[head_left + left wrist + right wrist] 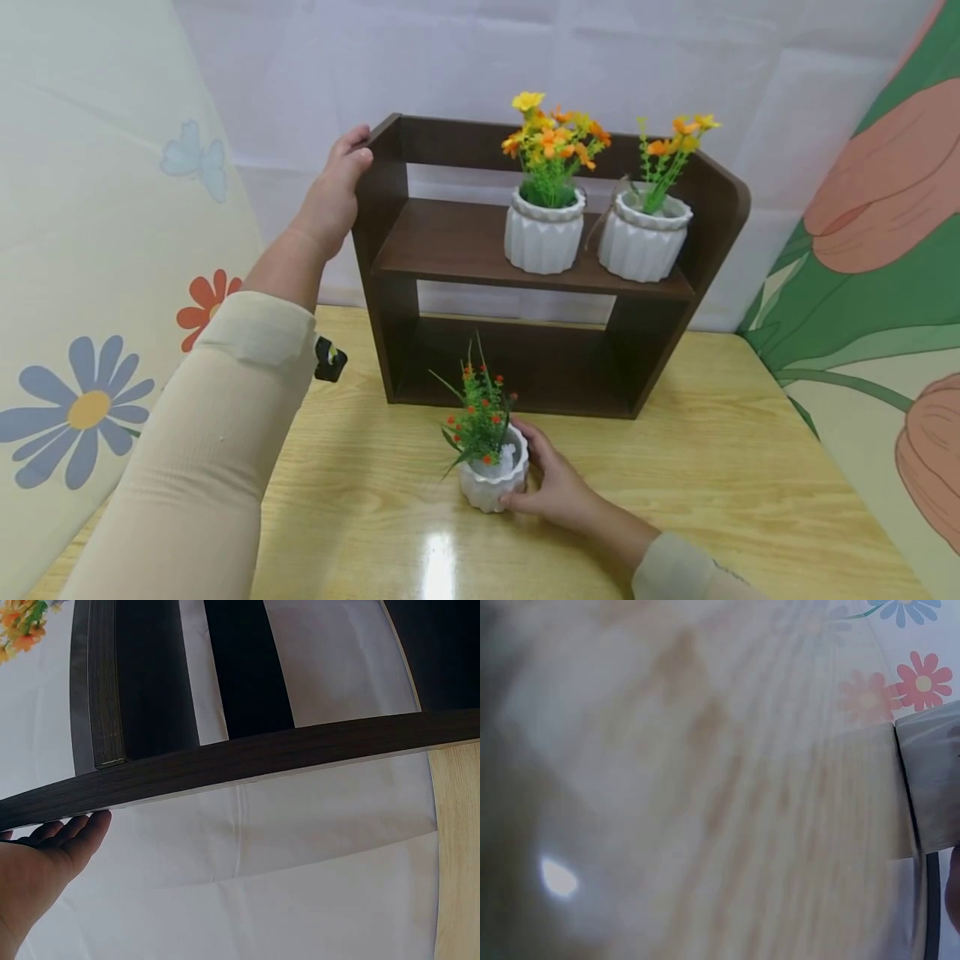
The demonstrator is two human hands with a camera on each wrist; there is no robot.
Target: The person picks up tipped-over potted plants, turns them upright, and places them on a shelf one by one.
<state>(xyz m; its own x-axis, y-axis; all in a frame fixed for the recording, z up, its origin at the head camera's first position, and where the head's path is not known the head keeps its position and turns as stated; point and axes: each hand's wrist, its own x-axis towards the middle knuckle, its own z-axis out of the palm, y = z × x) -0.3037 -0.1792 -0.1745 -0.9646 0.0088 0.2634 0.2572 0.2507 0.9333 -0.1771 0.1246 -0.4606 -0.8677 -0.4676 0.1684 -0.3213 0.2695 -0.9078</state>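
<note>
My left hand [333,196] is at the upper left side of a dark brown two-tier wooden shelf [465,237]. In the left wrist view, the fingers [88,836] of that hand lie extended against the outside of the side panel [247,757]. On the table in front of the shelf, my right hand [558,487] holds a small white fluted flowerpot [480,487] from its right side, thumb in front and fingers behind. Green leaves with small red flowers [480,417] rise from this pot. The right wrist view catches only blurred tabletop and a sliver of hand.
Two white fluted pots, one with orange and yellow flowers [543,233] and one with fewer blooms [645,237], stand on the upper tier's right half. A small black object [330,360] is by the left sleeve. White cloth [450,58] hangs behind the wood-grain table [735,467].
</note>
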